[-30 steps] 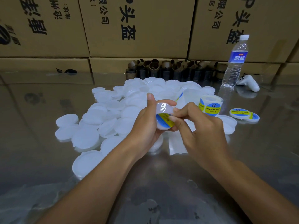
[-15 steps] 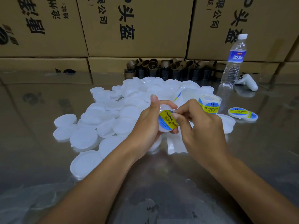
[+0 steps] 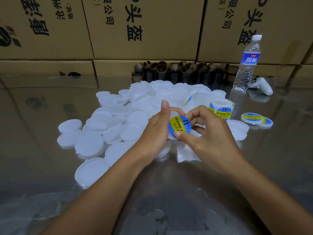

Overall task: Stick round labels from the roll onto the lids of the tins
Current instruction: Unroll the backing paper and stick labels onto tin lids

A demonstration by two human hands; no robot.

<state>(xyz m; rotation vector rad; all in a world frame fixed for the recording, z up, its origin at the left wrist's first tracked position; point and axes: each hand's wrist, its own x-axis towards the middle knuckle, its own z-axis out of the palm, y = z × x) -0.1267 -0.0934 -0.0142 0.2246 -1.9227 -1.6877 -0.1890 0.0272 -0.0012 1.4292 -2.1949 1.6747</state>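
My left hand [image 3: 156, 131] grips a white round lid [image 3: 176, 114] upright above the table. A blue and yellow round label [image 3: 179, 126] lies on its face. My right hand [image 3: 208, 134] pinches the lid's edge, thumb on the label's lower rim and fingers at its top right. The roll of labels [image 3: 221, 109] stands just right of my hands. A heap of bare white lids [image 3: 118, 122] spreads to the left and behind. Two labelled lids [image 3: 256, 118] lie to the right.
A water bottle [image 3: 248, 63] stands at the back right beside a white controller [image 3: 261, 85]. Several empty cardboard cores [image 3: 177, 72] line the back edge under stacked cardboard boxes [image 3: 144, 28]. Backing paper [image 3: 184, 153] lies under my right hand on the shiny table [image 3: 169, 192].
The label, at first only partly on the lid, now lies flat across its face. My right thumb has slid down to the label's lower rim.
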